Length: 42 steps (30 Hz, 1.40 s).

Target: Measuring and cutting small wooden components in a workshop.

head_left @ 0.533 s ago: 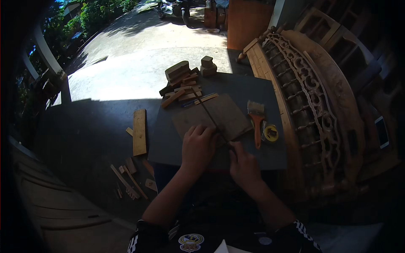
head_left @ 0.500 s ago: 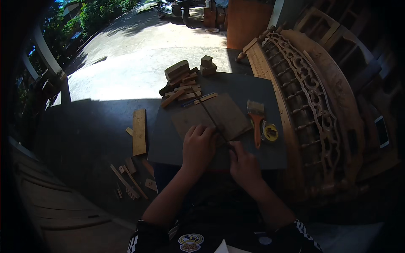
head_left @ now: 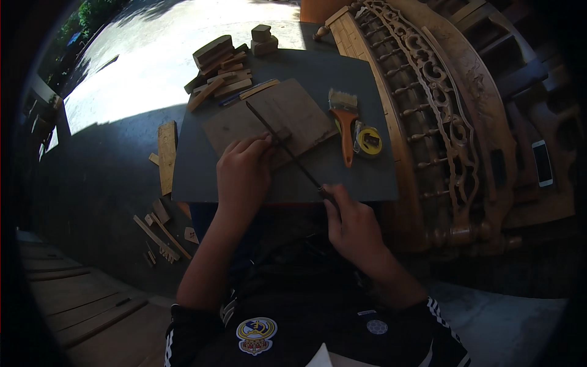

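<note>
My right hand is closed around the handle of a long, thin dark file. The file's blade slants up and left over a flat brown wooden board on the dark table. My left hand has its fingers curled at the board's near left part, pinching a small wood piece. The blade crosses this piece close to the left fingertips and appears to touch it. Most of the piece is hidden by the fingers and the file.
Several wood blocks are piled at the table's far left. A paintbrush and yellow tape roll lie right of the board. Carved wooden furniture borders the right side. Wood offcuts lie lower, left of the table.
The file and my right hand have drawn back toward me, lower right. My left hand remains by the board's near left part. The whole view has shifted, so the table sits higher and further left.
</note>
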Tool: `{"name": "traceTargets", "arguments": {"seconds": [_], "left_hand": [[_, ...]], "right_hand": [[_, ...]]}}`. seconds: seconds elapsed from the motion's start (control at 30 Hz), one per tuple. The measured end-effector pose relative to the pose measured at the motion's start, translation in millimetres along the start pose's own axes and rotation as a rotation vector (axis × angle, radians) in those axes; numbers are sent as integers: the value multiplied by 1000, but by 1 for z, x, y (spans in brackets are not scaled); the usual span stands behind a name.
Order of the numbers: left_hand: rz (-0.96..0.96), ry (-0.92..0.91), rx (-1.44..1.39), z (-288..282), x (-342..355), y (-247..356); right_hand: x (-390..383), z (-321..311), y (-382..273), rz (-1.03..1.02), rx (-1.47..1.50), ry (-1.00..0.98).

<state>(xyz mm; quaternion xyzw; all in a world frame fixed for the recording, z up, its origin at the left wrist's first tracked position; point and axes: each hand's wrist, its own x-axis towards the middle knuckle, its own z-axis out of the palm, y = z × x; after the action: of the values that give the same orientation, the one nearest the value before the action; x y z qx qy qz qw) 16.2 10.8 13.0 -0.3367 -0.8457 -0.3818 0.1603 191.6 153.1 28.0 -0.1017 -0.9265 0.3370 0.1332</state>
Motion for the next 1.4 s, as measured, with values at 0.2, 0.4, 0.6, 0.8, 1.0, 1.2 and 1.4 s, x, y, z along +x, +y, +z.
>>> {"name": "traceTargets", "arguments": {"seconds": [0.2,0.4,0.6,0.8,1.0,1.2,1.4], "left_hand": [[-6,-1,14,2,4,1],[-20,54,34,3,1,1],[3,12,-39,0,2,-4],[-11,15,-36,5,2,-1],[-3,76,98,11,-3,3],[14,52,47,6,1,-2],[6,65,42,11,-4,-1]], "right_hand": [[58,26,-6,28,-81,-28],[3,1,-6,-21,-53,22],[-18,-16,-4,23,-25,28],[66,17,-5,-4,-28,-43],[31,8,-4,-34,-6,4],[-39,-27,-7,78,3,67],[57,14,-5,-4,-54,-12]]}}
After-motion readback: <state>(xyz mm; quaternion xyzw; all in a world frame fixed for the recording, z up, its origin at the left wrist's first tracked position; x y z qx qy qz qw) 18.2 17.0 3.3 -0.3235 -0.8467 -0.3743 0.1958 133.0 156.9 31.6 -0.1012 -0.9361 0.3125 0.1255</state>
